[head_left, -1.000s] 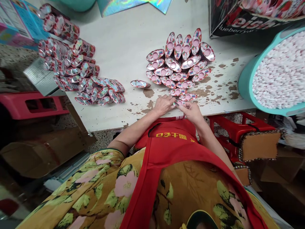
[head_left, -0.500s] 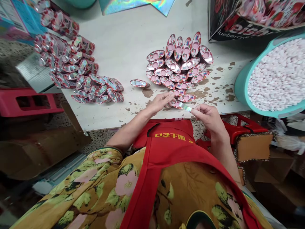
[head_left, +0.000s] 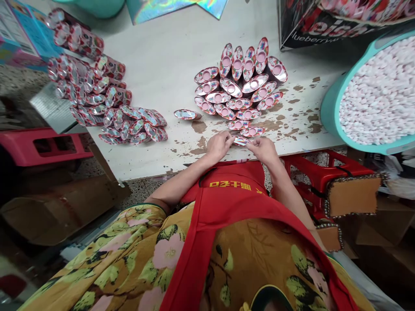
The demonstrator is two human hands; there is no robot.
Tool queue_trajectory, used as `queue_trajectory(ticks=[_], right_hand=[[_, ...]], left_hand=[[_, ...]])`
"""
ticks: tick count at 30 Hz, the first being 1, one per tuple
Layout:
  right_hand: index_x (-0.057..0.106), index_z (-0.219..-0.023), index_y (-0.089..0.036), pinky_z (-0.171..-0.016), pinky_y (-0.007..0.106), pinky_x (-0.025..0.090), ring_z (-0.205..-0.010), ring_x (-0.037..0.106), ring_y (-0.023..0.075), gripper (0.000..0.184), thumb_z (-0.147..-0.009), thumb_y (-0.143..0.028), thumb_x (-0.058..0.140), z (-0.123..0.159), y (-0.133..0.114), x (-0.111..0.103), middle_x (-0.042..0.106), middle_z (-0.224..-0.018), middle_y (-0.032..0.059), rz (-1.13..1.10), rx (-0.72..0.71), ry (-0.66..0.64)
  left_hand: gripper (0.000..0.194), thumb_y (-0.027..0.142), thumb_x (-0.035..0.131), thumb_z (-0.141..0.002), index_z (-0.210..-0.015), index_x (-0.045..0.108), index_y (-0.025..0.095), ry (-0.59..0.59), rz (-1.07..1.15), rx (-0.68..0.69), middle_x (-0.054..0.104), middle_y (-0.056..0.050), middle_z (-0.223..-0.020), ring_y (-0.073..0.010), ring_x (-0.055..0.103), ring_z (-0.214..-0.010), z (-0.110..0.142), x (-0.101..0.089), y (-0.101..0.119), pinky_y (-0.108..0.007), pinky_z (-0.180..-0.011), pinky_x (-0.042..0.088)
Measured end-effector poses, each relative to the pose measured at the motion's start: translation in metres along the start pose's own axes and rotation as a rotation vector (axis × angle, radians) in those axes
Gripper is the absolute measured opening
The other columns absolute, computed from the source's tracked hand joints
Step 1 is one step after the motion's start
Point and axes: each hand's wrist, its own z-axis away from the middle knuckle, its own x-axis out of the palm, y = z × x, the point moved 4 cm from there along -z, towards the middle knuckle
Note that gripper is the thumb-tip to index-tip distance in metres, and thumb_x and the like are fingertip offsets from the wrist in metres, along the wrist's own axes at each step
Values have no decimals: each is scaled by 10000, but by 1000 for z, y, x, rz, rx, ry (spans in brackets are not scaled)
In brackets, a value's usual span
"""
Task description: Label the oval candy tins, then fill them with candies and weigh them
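Observation:
At the table's near edge, a small oval-ended candy container [head_left: 241, 141] stands between my hands, its top covered by a shiny holographic sticker. My left hand [head_left: 220, 146] is closed, its fingertips pinching the left end. Fingers of my right hand [head_left: 263, 149] are pressed together at the right end, on the sticker. Just beyond them stand two matching containers with a pink round spot on top [head_left: 252, 131]. A larger cluster of these pink-spotted containers [head_left: 238, 104] spreads behind. To the left, a single container with a shiny top [head_left: 186, 114] stands by itself.
Many shiny-topped containers [head_left: 123, 123] are packed at the table's left. A turquoise basin [head_left: 333, 103] of small white-pink candies stands right, with a black carton [head_left: 311, 32] behind it. Holographic sheets [head_left: 175, 8] lie at the back. A red stool [head_left: 308, 172] is below right.
My right hand has moved left and brought the holographic sticker down onto the nearest container's top. My left hand has closed at its other end. The camera view has shifted slightly.

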Motion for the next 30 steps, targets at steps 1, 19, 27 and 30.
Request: queue_trajectory(ticks=[1,19,27,30], right_hand=[[696,-670,-177,-588,250,350,-597,545,145,174,-755,-327,713,-3,-2,0,628,-578,-1,58,0,13],[712,-891,-168,-746,318,527,-782,713,233,295,-748,-399,825,-9,19,1,748,-798,75,84,80,163],[725,-1016,-137,-625,253,559,-619,718,164,256,-784,-236,769,-22,0,43,748,-754,47,-436,53,-180],[734,-1100,-147,-769,298,586,-769,743,183,319,-832,-319,717,-25,-16,39,782,-897,75,-432,-129,-146]], left_hand=[[189,354,590,-947,-839,662,217,11,-52,-1,734,-58,-940,-221,648,-882,0,1,1,-305,-743,444],[113,296,563,-951,-993,640,225,55,-179,-69,727,-81,-1028,-259,680,-930,-5,12,-6,-335,-798,460],[169,232,582,-884,-962,732,216,15,-198,-120,780,-82,-937,-275,712,-904,-12,-15,-47,-337,-795,482],[178,263,585,-887,-972,726,195,177,-167,-302,777,-86,-930,-260,713,-895,-9,-61,-93,-317,-777,490]])
